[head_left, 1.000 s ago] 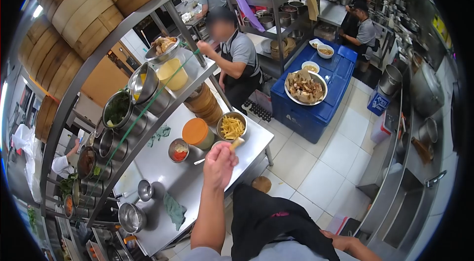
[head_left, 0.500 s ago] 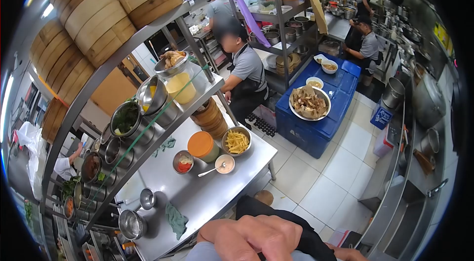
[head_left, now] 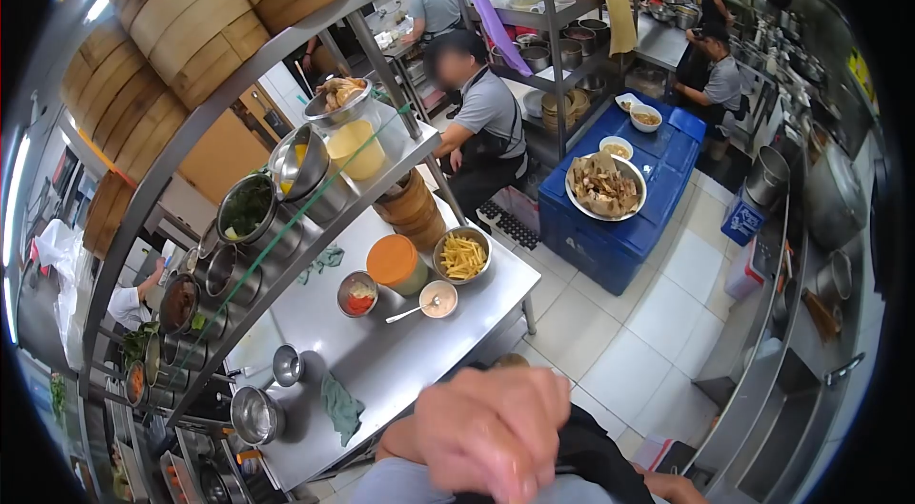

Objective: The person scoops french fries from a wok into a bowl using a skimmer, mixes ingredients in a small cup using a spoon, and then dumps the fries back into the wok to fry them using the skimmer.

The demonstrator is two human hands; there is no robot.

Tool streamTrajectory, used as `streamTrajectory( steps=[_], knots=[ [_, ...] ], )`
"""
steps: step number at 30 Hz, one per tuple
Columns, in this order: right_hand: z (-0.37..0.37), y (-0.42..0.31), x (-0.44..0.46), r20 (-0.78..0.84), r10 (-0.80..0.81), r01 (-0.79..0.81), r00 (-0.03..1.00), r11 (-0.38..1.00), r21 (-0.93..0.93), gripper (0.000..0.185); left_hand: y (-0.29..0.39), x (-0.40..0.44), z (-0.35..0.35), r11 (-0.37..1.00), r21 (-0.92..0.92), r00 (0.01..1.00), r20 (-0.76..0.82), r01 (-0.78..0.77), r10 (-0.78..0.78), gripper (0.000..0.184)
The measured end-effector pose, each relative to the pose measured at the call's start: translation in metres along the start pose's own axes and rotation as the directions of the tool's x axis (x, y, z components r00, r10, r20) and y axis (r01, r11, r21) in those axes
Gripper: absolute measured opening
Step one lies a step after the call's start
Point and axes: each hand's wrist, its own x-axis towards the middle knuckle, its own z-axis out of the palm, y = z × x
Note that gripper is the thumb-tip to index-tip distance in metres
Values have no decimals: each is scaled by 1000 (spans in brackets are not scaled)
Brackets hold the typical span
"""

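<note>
Close under the camera, my left hand (head_left: 457,418) and my right hand (head_left: 534,413) appear bunched together, with the fingers curled in. Motion blurs them, and I cannot tell where one ends and the other begins. Anything inside the fingers is hidden. Behind them is a dark apron (head_left: 596,452) over grey clothing. The steel table (head_left: 410,361) lies beyond, to the left. On it stand a bowl of fries (head_left: 462,256), an orange-lidded tub (head_left: 396,261), a cup of pale sauce with a spoon (head_left: 438,299), and a bowl with red and white food (head_left: 358,294).
A green cloth (head_left: 341,411) and small steel bowls (head_left: 257,415) are on the table. Above it, a shelf holds steel pots (head_left: 250,208) and bamboo steamers (head_left: 191,18). A blue cooler (head_left: 610,256) carries a bowl of brown food (head_left: 605,185). Several people work nearby.
My bunched hands have risen toward the camera and now look larger and more blurred. The view has shifted slightly. A seated co-worker by the cooler has raised an arm toward the head.
</note>
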Motion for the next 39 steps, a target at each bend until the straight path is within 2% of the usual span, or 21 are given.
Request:
streamTrajectory(
  steps=[3,4,5,7,9,11,12,14,16,18,19,21,25,27,28,30,34,35,36,37,39],
  knots=[
    [2,1,0,9,-47,47,999,999,15,98,-19,-37,-24,976,178,925,-376,124,-49,12],
    [1,8,7,71,-47,38,996,991,126,96,-27,-53,-46,948,264,882,-470,177,-34,10],
    [5,18,8,76,-33,22,997,990,140,96,-35,-79,-73,898,310,778,-626,310,-52,8],
    [7,39,5,17,-80,80,997,997,24,106,-38,-118,-131,621,406,512,-859,670,10,11],
    [8,45,4,21,-99,100,995,994,-51,104,-40,-167,-192,293,405,397,-913,866,92,12],
    [8,35,5,26,-120,123,992,984,-132,103,-46,-239,-252,-150,497,514,-850,855,117,12],
    [5,20,6,26,-121,123,992,988,-98,103,-51,-257,-267,-152,496,514,-849,855,119,12],
    [7,14,6,27,-117,118,993,991,-61,103,-60,-284,-287,-535,397,478,-878,746,14,14],
    [7,17,6,22,-76,78,997,995,-60,103,-66,-299,-303,-598,390,464,-885,700,-34,16],
    [6,8,4,36,-65,67,997,996,-51,102,-74,-308,-315,-758,341,459,-886,556,-63,18],
    [6,5,4,40,-61,63,997,997,-48,102,-77,-313,-321,-757,339,456,-888,559,-61,18],
    [6,5,4,38,-71,72,997,997,-33,100,-81,-316,-331,-791,320,370,-920,521,-129,20],
    [11,13,3,32,-74,77,997,994,-77,98,-87,-319,-336,-799,330,394,-910,502,-129,22],
    [13,18,2,29,-96,98,995,988,-118,98,-86,-320,-336,-657,274,277,-955,702,-103,23],
    [13,17,3,25,-122,124,992,979,-164,99,-82,-309,-331,-655,283,283,-953,701,-108,23],
    [15,12,3,15,-91,92,996,988,-125,99,-68,-295,-318,-468,274,294,-955,840,-30,25],
    [16,14,8,32,-89,92,996,990,-112,101,-65,-330,-323,-367,258,271,-962,894,-18,22],
    [15,15,8,30,-92,95,995,989,-113,101,-67,-335,-322,-24,185,185,-982,983,24,20],
    [13,7,9,46,-82,86,996,991,-103,102,-66,-333,-318,323,96,91,-995,942,31,18],
    [12,3,12,64,-73,79,995,992,-95,103,-63,-331,-315,322,100,94,-995,942,35,18],
    [12,8,15,66,-78,86,995,989,-122,104,-56,-322,-303,784,-181,21,-971,593,-240,13]
  ],
)
